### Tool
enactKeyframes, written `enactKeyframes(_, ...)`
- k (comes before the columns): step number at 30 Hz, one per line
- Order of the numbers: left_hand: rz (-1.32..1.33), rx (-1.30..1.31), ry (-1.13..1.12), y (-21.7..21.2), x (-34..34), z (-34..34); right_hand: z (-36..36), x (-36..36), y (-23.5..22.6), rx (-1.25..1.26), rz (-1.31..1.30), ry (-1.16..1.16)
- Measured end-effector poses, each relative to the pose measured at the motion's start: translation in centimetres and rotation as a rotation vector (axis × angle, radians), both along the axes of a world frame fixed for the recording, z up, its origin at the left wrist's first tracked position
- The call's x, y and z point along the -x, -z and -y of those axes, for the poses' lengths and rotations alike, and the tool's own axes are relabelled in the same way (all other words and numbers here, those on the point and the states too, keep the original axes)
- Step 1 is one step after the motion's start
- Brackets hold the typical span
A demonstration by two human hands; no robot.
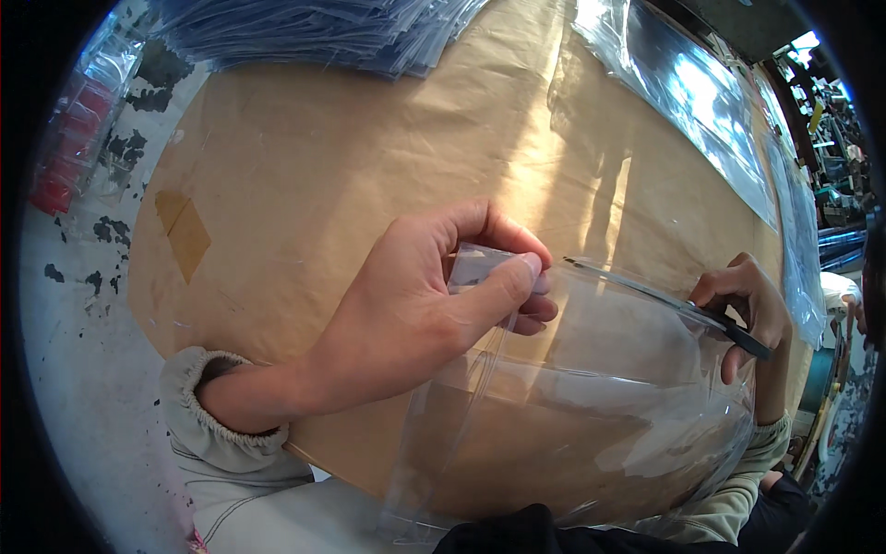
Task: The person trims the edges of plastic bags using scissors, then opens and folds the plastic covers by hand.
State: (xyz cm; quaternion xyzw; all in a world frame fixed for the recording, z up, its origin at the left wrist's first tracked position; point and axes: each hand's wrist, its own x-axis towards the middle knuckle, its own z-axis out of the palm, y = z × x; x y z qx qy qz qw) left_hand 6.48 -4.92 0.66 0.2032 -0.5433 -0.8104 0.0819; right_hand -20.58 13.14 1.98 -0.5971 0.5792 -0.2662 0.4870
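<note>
My left hand (415, 314) is closed in a pinch on the upper edge of a clear plastic piece (600, 397), with thumb over bent fingers. A folded strip of that plastic hangs below the grip toward my lap. To the right, my right hand (748, 305) is closed around what look like scissors (637, 286), with long slim metal blades and a dark handle end. Their tip points left, a short gap from my left fingertips, along the upper edge of the plastic. The plastic spreads between both hands and down over the table's near edge.
Brown paper (314, 175) covers the table. A thick stack of clear plastic pieces (314, 28) lies at the far left, and shiny plastic sheets (692, 92) at the far right. Red items in clear wrapping (78, 138) stand left. Another person's hand (844, 294) shows at the right rim.
</note>
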Motion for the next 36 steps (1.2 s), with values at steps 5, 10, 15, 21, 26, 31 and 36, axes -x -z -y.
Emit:
enactKeyframes(5, 0.022, -0.016, -0.057, -0.1, 0.0, -0.2, 0.1, 0.5, 0.2, 0.032, -0.05, -0.069)
enactKeyframes(10, 0.038, 0.046, -0.127, -0.4, -0.2, -0.5, 0.3, -0.1, -0.4, 0.056, -0.083, -0.086)
enactKeyframes(15, 0.008, 0.073, -0.163, -0.1, -0.2, -0.7, 1.1, -0.8, -0.7, 0.079, -0.136, -0.118)
enactKeyframes(21, -0.043, 0.016, -0.178, -0.1, -0.3, -0.6, 1.5, -1.1, -0.9, 0.06, -0.168, -0.099)
enactKeyframes(26, -0.028, -0.03, -0.195, 0.1, 0.0, -0.7, 1.2, -0.7, -0.4, 0.069, -0.177, -0.054)
enactKeyframes(31, -0.006, -0.022, -0.23, 0.0, 0.0, -0.7, 1.6, -0.9, -0.8, 0.077, -0.209, -0.098)
enactKeyframes(36, -0.016, 0.012, -0.225, 0.0, 0.0, -0.7, 1.6, -1.0, -0.7, 0.077, -0.212, -0.094)
